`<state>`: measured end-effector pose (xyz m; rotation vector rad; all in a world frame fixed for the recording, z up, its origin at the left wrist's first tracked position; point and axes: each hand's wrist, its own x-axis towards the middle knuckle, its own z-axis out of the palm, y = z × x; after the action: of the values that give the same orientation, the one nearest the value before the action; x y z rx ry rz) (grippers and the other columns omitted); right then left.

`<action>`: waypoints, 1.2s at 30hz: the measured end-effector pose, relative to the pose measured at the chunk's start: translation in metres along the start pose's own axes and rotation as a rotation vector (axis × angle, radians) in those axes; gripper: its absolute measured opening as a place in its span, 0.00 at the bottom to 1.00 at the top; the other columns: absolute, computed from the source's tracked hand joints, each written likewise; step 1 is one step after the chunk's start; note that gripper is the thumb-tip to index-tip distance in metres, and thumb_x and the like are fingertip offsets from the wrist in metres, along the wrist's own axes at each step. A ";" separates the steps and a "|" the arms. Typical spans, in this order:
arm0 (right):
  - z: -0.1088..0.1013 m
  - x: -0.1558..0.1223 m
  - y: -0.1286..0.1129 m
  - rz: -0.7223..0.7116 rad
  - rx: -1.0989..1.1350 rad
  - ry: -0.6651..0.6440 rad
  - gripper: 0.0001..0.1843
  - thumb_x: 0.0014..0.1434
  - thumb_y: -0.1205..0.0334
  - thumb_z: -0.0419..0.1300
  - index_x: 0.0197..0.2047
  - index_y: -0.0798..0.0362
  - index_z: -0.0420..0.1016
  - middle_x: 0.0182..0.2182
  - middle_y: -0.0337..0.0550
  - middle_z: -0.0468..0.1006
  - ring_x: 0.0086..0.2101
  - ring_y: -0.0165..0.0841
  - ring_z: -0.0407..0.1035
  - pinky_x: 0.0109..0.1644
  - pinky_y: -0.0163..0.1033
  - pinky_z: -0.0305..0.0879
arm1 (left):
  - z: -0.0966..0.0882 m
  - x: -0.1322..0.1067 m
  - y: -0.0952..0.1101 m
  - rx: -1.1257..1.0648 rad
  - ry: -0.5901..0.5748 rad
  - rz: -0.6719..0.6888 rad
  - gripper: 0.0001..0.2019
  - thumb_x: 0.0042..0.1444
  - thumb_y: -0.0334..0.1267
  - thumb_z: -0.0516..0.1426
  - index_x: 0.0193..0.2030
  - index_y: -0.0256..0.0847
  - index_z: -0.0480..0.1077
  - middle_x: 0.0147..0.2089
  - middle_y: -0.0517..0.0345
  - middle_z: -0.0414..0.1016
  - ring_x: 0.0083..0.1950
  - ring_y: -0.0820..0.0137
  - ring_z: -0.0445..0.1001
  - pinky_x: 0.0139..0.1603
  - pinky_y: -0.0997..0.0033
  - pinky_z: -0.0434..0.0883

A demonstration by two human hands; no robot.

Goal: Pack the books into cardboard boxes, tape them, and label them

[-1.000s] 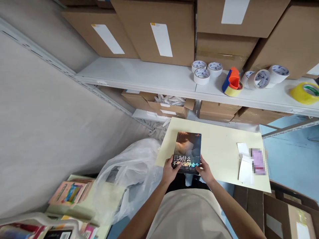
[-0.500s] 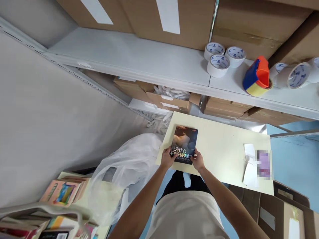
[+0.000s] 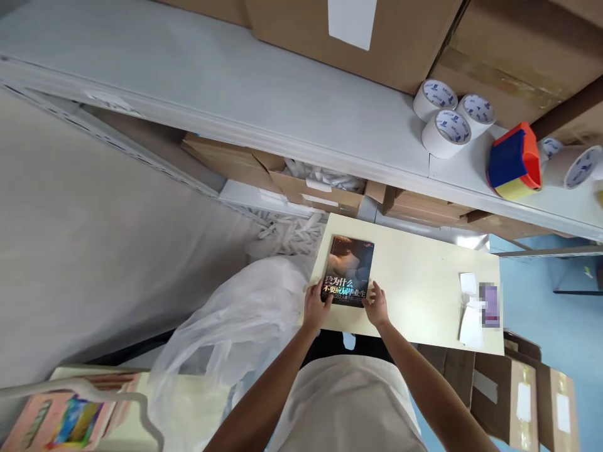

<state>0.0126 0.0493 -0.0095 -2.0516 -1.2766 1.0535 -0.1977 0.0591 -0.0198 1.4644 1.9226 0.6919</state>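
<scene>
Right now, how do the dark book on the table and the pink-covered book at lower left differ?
Cover: the dark book is black and brown; the pink-covered book carries a multicoloured picture.
Contact: the left hand and right hand are at the dark book's lower corners, neither at the pink-covered book.
View: a pale curved bar passes in front of the pink-covered book, not the dark book.
Both lie cover up.

Single head-worn cam, looking forward and steeply down past the wearer's shirt at bottom frame. Book, left hand and right hand sit just below and right of centre at mid-range, pale tabletop seen from above. Wide coverage: shelf board runs across the top, also viewed from above, translucent plastic lower left, cardboard cartons lower right.
</scene>
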 end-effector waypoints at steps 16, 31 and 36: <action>0.028 0.040 -0.023 -0.009 0.003 0.061 0.42 0.46 0.75 0.56 0.66 0.49 0.62 0.47 0.49 0.71 0.41 0.39 0.73 0.49 0.48 0.74 | -0.002 0.056 0.001 -0.042 -0.039 0.069 0.27 0.49 0.31 0.60 0.59 0.39 0.68 0.50 0.45 0.69 0.55 0.52 0.71 0.61 0.45 0.68; 0.023 0.041 -0.029 0.005 -0.117 0.020 0.41 0.49 0.72 0.59 0.67 0.52 0.60 0.49 0.53 0.70 0.44 0.41 0.73 0.55 0.51 0.71 | -0.005 0.057 0.003 -0.052 -0.069 0.093 0.28 0.51 0.36 0.60 0.60 0.37 0.67 0.51 0.43 0.69 0.56 0.52 0.70 0.63 0.46 0.67; 0.020 0.037 -0.028 0.004 -0.094 0.007 0.41 0.48 0.71 0.60 0.67 0.52 0.60 0.48 0.50 0.70 0.45 0.40 0.72 0.56 0.51 0.71 | -0.006 0.056 0.004 -0.063 -0.077 0.040 0.28 0.51 0.37 0.60 0.60 0.35 0.66 0.50 0.43 0.70 0.55 0.53 0.71 0.61 0.47 0.68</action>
<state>-0.0086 0.0951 -0.0130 -2.1257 -1.3421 1.0051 -0.2105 0.1145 -0.0218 1.4733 1.8022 0.6978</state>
